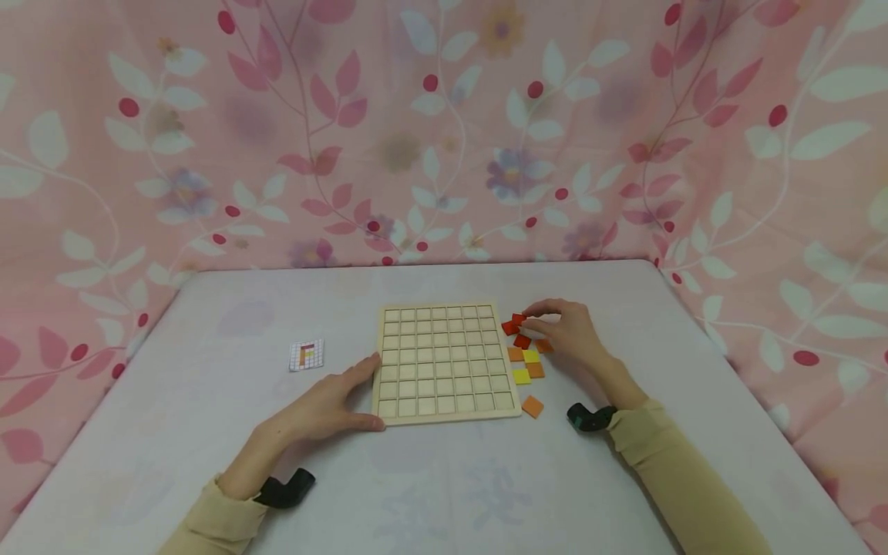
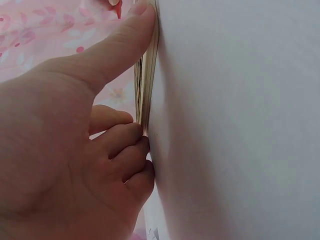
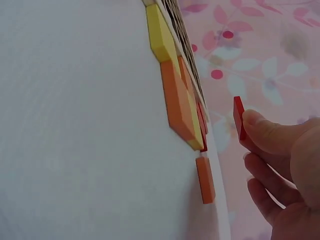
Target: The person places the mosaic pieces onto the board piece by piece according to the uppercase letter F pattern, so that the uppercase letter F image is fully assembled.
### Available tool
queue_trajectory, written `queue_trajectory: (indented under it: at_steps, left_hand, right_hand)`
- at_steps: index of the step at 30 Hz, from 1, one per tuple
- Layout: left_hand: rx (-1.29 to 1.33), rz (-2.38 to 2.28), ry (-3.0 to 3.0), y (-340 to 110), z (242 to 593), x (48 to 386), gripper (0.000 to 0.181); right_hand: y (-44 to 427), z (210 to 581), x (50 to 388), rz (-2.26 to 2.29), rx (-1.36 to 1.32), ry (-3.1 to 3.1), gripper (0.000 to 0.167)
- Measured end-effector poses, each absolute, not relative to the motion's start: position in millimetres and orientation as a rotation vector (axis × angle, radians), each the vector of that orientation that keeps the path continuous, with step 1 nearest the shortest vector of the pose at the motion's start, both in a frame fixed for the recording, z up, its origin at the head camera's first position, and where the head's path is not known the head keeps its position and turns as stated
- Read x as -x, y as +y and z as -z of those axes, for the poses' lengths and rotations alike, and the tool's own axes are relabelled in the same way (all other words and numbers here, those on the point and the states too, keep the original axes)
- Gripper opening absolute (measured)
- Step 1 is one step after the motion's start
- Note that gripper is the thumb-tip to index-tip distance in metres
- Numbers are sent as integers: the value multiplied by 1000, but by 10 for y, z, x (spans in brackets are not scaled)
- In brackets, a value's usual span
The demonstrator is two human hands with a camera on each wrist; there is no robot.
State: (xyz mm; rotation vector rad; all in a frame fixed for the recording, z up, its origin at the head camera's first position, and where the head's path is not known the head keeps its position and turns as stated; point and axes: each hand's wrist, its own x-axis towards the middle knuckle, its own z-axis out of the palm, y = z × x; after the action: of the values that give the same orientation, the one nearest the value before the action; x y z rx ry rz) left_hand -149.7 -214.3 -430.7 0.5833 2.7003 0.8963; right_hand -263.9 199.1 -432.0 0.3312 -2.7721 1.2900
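"What was hidden?"
"Part of a red tile [image 3: 238, 116]: the right hand [image 1: 572, 331] pinched it near the board [image 1: 445, 363]'s right edge, covering some of it."
"And the left hand [image 1: 321, 408]?"
"Unclenched, touching the board's left edge. The card [image 1: 307, 355]'s pattern was too small to read; yellow tiles [image 1: 522, 376] and orange tiles [image 1: 533, 406] lay beside the board."

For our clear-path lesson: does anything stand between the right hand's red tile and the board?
Loose red tiles lie just right of the board; above them, nothing visible blocks the held red tile.
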Motion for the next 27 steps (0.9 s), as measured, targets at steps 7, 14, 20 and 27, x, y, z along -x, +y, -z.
queue_trajectory:
  at_steps: [7, 14, 20, 27]
  left_hand:
    - [-575, -884, 2701, -2151, 4315, 1501, 109]
    - [-561, -895, 2694, -2152, 4309, 1498, 109]
    - [-554, -897, 2693, -2144, 4318, 1498, 109]
    - [-552, -885, 2705, -2133, 4310, 1490, 109]
  right_hand:
    - [1777, 4267, 2651, -1302, -376, -2739, 22]
    - [1520, 4250, 2661, -1326, -403, -2744, 20]
    - [1348, 4246, 2696, -1296, -477, -2712, 18]
    - [1186, 4224, 2740, -1376, -541, -2698, 14]
